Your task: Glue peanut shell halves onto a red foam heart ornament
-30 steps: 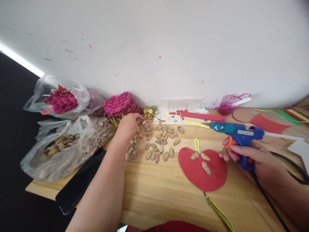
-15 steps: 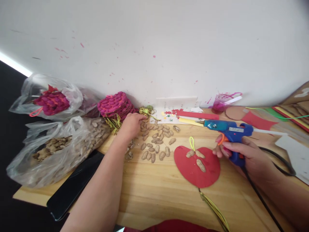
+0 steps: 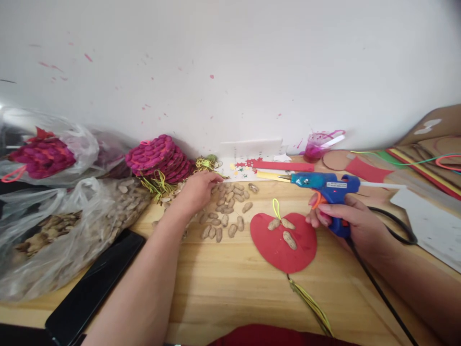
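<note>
My right hand (image 3: 355, 218) is wrapped round the grip of a blue hot glue gun (image 3: 333, 187). A small red light shows on it, and its nozzle points left above a yellow strip. Below and left of the nozzle lies a red heart-shaped piece (image 3: 266, 245) with a yellow loop (image 3: 275, 209) at its top. Three peanuts (image 3: 289, 240) rest on the heart, and a yellow-green tassel (image 3: 309, 302) trails from its tip. My left hand (image 3: 200, 190) is over loose peanuts (image 3: 225, 209), fingers partly stretched out to the right; its undersides are hidden.
A bag of peanuts (image 3: 122, 206) and a black phone (image 3: 95, 288) lie left. Stacked magenta peanut pieces (image 3: 158, 158) stand by the wall. Small stars and a red strip (image 3: 284, 166) lie at the back. A purple-stained cup (image 3: 317, 146) and cardboard (image 3: 435, 125) are at right.
The view has turned slightly right, so everything sits further left. My left hand has shifted a little over the loose peanuts. My right hand still holds the glue gun in much the same place.
</note>
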Available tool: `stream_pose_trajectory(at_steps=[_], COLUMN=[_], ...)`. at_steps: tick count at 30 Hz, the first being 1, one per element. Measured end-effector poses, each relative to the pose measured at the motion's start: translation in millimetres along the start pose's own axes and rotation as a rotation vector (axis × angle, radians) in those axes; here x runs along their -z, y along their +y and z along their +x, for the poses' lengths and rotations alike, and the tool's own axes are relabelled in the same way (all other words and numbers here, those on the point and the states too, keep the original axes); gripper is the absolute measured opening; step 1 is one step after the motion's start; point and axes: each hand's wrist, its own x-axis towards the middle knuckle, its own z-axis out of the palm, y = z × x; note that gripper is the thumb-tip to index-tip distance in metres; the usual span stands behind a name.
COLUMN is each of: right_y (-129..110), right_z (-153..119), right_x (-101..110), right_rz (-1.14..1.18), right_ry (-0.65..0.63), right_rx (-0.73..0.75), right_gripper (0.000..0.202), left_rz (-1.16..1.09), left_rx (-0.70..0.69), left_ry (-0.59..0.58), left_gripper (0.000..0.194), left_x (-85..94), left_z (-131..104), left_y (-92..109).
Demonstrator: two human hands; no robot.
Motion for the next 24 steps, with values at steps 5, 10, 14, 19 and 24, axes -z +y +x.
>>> stream_pose_trajectory(at_steps=[5, 10, 14, 19, 24], right_y=[-0.3, -1.3, 0.0, 2.2, 5.1], right_z=[-0.7, -0.8, -0.2, 1.5, 3.6], right_x=[-1.0, -1.2, 0.4, 2.4, 4.7], right_rz=[0.002, 0.006, 0.02, 0.024, 0.023], right_ry=[0.016, 0.009, 0.002, -0.004, -0.001], right_rx=[-0.012, -0.022, -0.021, -0.012, -0.02], right_gripper=[0.011, 0.009, 0.01, 0.01, 0.01], left_rz=[0.022, 0.0, -0.031, 0.014, -0.155], left_rx=[-0.139, -0.207, -0.239, -0.247, -0.409], left_ry=[0.012, -0.003, 0.015, -0.023, 0.065], left_gripper=[0.041, 0.041, 0.028, 0.022, 0.026], left_x=[-6.4, -9.5, -10.5, -11.6, 25.1], left_z=[0.7, 0.4, -1.1, -0.4, -20.9], left_y=[10.9, 21.1, 26.3, 30.4, 71.0])
